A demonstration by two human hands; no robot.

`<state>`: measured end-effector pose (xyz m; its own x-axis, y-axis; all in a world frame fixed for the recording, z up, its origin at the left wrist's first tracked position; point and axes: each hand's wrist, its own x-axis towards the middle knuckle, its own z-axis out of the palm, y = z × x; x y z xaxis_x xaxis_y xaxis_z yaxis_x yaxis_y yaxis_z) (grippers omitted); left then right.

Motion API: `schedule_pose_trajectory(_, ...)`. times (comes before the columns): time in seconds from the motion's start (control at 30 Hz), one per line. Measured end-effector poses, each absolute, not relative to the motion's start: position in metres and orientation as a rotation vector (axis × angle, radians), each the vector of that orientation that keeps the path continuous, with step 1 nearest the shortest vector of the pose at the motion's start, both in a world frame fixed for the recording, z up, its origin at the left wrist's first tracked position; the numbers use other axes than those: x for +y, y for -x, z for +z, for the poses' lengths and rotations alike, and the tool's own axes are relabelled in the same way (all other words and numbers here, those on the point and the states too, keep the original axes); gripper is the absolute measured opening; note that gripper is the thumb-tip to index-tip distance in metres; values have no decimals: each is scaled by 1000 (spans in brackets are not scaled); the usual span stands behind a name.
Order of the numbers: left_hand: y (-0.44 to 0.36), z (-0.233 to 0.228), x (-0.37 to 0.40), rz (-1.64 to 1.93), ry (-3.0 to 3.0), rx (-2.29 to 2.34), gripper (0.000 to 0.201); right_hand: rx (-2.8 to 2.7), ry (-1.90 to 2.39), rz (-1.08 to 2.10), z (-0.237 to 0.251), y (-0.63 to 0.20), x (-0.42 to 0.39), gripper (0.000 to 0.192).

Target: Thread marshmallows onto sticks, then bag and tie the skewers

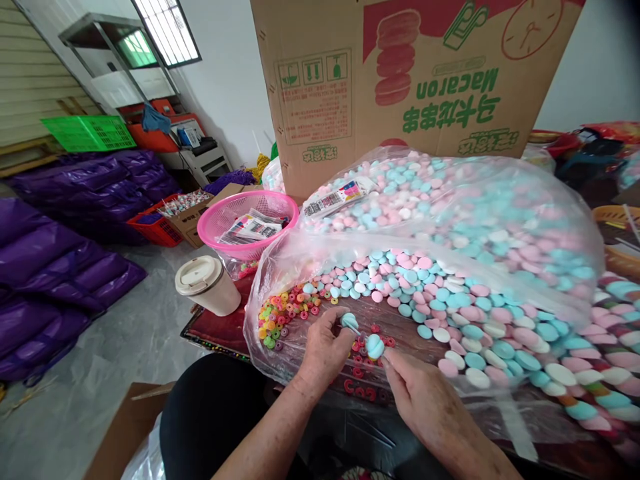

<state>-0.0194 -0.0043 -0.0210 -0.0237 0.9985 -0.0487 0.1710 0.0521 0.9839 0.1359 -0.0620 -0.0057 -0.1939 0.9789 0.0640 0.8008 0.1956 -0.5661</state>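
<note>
My left hand (325, 350) pinches a thin white stick with a light blue macaron-shaped disc (349, 321) on its tip. My right hand (417, 393) holds another light blue disc (375, 346) between thumb and fingers, just right of the stick. Both hands hover over a clear plastic sheet (280, 267) spread on the table. A big heap of pink, blue and white discs (465, 313) lies to the right. Small coloured ring beads (283, 313) lie to the left, and red ring beads (361, 353) sit under my hands.
A lidded paper cup (207, 285) stands at the left table edge. Behind it is a pink basket (245, 223) with packets. A large "Macaron" cardboard box (400, 73) stands at the back. Purple bags (65, 233) and a green crate (87, 132) fill the floor at left.
</note>
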Motion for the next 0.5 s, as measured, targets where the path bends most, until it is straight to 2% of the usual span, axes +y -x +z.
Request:
schedule_pose_trajectory(0.27, 8, -20, -8, 1082, -1277, 1332, 29, -2017, 1585, 598, -9, -139, -62, 31)
schedule_pose_trajectory(0.4, 1, -7, -9, 1104, -995, 1171, 24, -1816, 1487, 501, -1, -144, -62, 28)
schedule_pose_trajectory(0.5, 1, 1, -9, 1103, -769, 1125, 29, -1747, 1498, 392, 6, -149, -62, 27)
